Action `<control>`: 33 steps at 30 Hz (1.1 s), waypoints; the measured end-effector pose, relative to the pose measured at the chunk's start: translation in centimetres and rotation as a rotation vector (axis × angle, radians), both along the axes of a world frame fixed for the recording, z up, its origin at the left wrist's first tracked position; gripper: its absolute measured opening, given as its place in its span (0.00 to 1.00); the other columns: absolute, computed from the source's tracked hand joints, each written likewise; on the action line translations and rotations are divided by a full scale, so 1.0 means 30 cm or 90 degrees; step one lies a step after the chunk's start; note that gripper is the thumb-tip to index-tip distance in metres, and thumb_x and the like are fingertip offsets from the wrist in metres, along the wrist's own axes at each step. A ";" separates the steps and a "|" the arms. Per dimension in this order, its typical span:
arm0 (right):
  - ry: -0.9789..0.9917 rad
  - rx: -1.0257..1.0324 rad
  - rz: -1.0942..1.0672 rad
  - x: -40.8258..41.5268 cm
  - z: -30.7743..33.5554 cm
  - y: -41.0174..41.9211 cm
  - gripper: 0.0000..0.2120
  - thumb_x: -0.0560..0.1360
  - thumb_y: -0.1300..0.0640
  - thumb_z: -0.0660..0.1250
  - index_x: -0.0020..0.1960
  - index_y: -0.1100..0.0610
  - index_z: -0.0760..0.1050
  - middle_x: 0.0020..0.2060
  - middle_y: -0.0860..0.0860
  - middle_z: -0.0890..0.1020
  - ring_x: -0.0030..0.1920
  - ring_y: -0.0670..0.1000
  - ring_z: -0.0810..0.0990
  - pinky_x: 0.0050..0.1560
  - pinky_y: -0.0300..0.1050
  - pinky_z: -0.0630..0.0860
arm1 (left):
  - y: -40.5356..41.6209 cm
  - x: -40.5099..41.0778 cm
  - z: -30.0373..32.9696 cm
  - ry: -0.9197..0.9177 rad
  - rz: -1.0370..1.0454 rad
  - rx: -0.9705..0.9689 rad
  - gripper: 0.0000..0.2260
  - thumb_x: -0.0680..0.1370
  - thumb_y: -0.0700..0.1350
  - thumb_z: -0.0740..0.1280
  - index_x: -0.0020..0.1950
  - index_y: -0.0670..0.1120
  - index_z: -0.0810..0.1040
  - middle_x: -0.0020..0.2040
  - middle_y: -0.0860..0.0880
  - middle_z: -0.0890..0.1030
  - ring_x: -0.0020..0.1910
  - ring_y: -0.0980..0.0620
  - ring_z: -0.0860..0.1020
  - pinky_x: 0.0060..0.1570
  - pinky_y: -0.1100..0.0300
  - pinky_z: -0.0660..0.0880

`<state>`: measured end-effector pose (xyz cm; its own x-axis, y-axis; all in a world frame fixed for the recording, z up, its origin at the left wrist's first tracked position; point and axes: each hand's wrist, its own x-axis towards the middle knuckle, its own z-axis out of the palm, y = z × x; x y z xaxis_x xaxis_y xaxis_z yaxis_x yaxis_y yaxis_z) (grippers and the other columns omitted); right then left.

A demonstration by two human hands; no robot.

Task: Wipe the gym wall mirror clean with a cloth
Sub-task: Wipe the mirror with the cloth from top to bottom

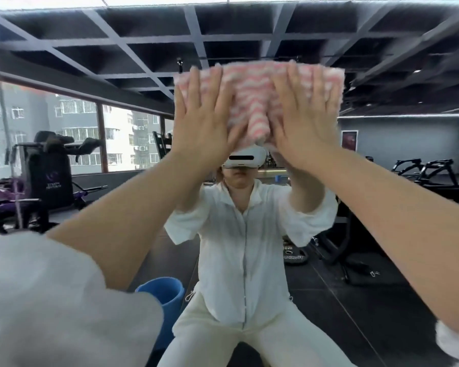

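The wall mirror fills the view straight ahead and reflects me and the gym behind. A pink and white striped cloth lies flat against the glass, high up at the centre. My left hand presses on the cloth's left part with straight, spread fingers. My right hand presses on its right part the same way. Both arms reach up and forward. The cloth's lower middle hangs in a fold between my two palms.
A blue bucket shows low in the mirror, beside my reflected legs. Reflected gym machines stand at the left under the windows, and more black equipment at the right. Dark floor mats lie behind me.
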<state>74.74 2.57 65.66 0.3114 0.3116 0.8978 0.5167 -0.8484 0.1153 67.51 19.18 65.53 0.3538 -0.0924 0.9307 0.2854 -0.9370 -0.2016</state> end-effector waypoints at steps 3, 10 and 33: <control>-0.041 -0.027 0.013 0.006 -0.034 0.002 0.32 0.78 0.36 0.40 0.79 0.47 0.41 0.78 0.52 0.44 0.76 0.64 0.40 0.72 0.68 0.37 | -0.031 0.031 0.015 -0.026 -0.008 0.028 0.35 0.77 0.65 0.46 0.78 0.45 0.53 0.78 0.41 0.54 0.76 0.34 0.49 0.71 0.36 0.46; -0.220 -0.111 0.035 0.109 -0.647 -0.036 0.30 0.80 0.48 0.50 0.78 0.58 0.49 0.78 0.57 0.47 0.75 0.67 0.51 0.71 0.71 0.48 | 0.022 0.056 -0.531 0.031 -0.050 0.247 0.31 0.81 0.58 0.46 0.78 0.44 0.44 0.77 0.40 0.54 0.75 0.33 0.44 0.71 0.38 0.42; -0.198 -0.007 0.073 0.130 -0.555 -0.063 0.29 0.83 0.45 0.37 0.78 0.62 0.48 0.76 0.59 0.52 0.76 0.62 0.48 0.74 0.60 0.38 | -0.069 0.095 -0.523 0.017 -0.060 0.140 0.30 0.81 0.61 0.43 0.78 0.46 0.42 0.78 0.43 0.43 0.75 0.39 0.37 0.73 0.43 0.37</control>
